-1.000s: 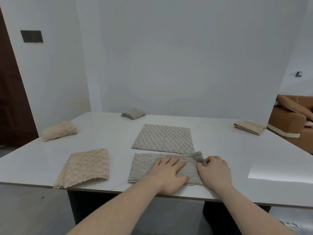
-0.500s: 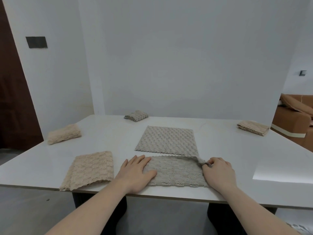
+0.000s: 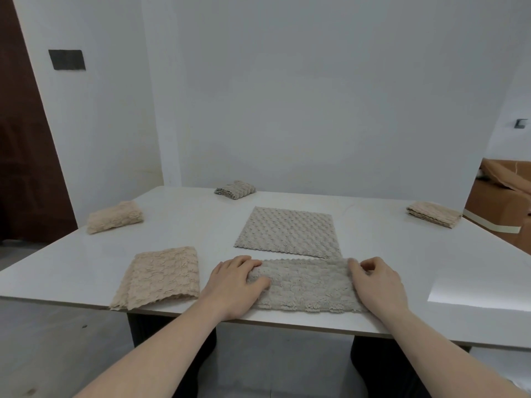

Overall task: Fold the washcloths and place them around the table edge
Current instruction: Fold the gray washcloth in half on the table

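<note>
White table, grey bubble-textured washcloths (two flat, one folded), beige ones, dark brown door

Both hands forward, fingers curled — pinching

The left hand and the right hand, both at the near edge of the table, are uncovered, with slender fingers and smooth knuckles; the nails are too small to make out. Each forearm, the left forearm and the right forearm, is uncovered from the wrist at the table's near edge down to the picture's lower border, and both are slim and even in outline. Under the table's near edge sit two masses of dark cloth, black-looking, one below each forearm; it is too dark to tell whether they are clothing on the legs.
</note>
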Tool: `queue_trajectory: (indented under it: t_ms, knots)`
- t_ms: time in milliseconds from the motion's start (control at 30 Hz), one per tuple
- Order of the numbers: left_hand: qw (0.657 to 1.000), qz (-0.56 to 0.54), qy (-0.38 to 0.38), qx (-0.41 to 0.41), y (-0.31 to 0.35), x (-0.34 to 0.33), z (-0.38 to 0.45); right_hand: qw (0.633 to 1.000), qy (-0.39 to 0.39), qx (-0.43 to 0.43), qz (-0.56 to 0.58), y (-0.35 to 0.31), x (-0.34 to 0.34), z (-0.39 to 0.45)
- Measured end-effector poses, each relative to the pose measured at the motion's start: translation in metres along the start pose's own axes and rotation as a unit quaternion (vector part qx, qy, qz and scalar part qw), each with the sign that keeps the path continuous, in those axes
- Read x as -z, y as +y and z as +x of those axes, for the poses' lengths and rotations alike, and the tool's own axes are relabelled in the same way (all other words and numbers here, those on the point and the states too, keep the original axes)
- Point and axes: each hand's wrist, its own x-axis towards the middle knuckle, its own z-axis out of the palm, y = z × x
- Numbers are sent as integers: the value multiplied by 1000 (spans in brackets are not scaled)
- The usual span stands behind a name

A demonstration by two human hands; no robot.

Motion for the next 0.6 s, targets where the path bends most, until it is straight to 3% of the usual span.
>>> queue_trajectory:
  t_ms: [367, 600]
  knots:
    - [996, 56, -68, 9, 1, -1, 2, 995, -18, 11, -97, 0, -4, 0]
    - [998, 28, -54, 13, -1, -2, 3, 999, -24, 1, -40, 5, -1, 3]
